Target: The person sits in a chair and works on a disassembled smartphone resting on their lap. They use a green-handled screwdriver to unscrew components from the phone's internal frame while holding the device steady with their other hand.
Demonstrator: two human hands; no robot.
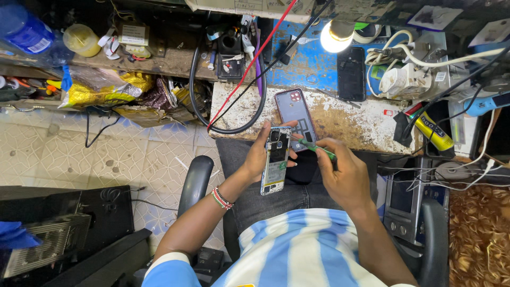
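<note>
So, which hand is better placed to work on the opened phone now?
The right hand: it holds the green-handled tool, tip at the opened grey smartphone, which the left hand grips.

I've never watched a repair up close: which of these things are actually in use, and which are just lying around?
In use:
opened phone in the left hand
green-handled tool in the right hand
phone back cover, on the bench just beyond the hands

Lying about:
black phone
lit bulb
yellow tube
blue bottle
</note>
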